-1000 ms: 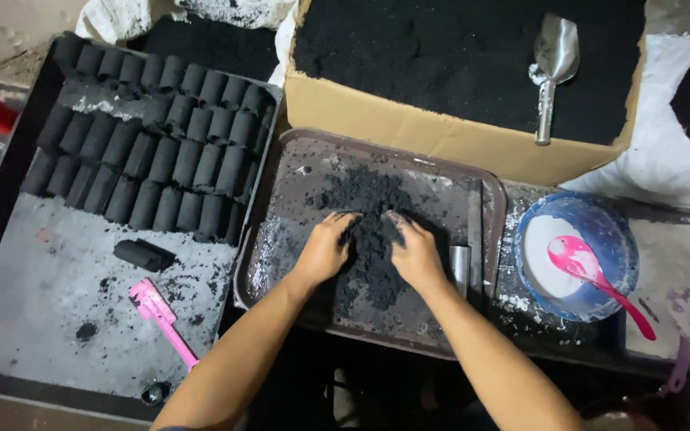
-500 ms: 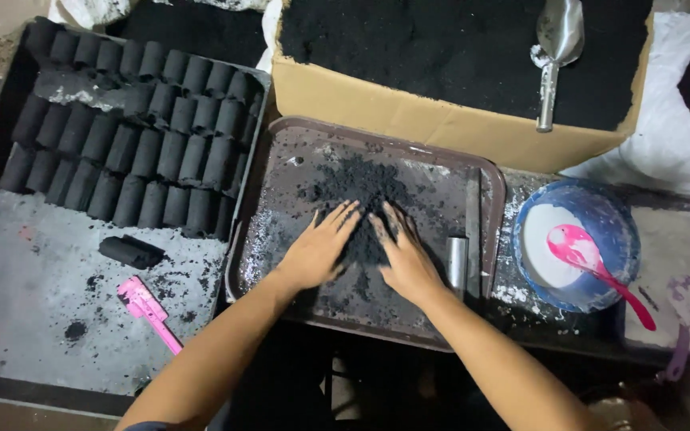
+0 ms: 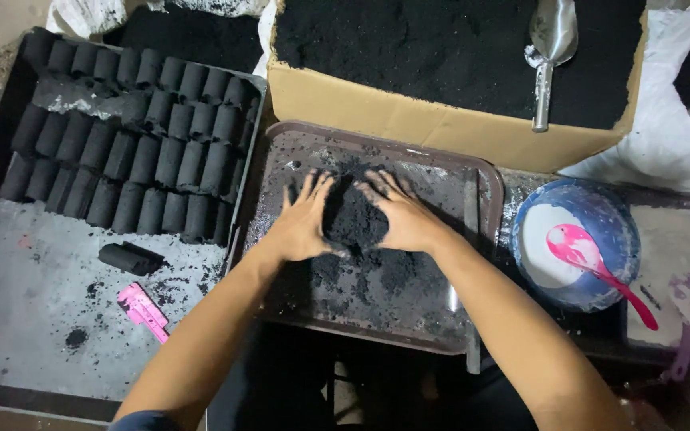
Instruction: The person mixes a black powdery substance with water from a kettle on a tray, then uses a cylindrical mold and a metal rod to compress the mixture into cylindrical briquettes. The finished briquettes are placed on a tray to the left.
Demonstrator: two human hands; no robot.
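A heap of black powder [image 3: 353,217] lies in the middle of a dark rectangular tray [image 3: 489,179] in front of me. My left hand [image 3: 301,223] presses flat against the heap's left side, fingers spread. Against the right side my right hand [image 3: 401,215] does the same, so the heap sits squeezed between both palms. Both hands are smeared with black dust and hold nothing.
A cardboard box of black powder [image 3: 441,120] with a metal scoop [image 3: 551,40] stands behind the tray. Rows of black cylinders [image 3: 129,144] fill a grey tray [image 3: 33,319] at left, with one loose cylinder [image 3: 128,258] and a pink tool [image 3: 144,310]. A blue bowl of white paste with a pink spoon [image 3: 576,243] sits at right.
My hands lay spread flat on the scattered powder; now they have drawn together and pushed it into a heap between the palms. The view has shifted slightly.
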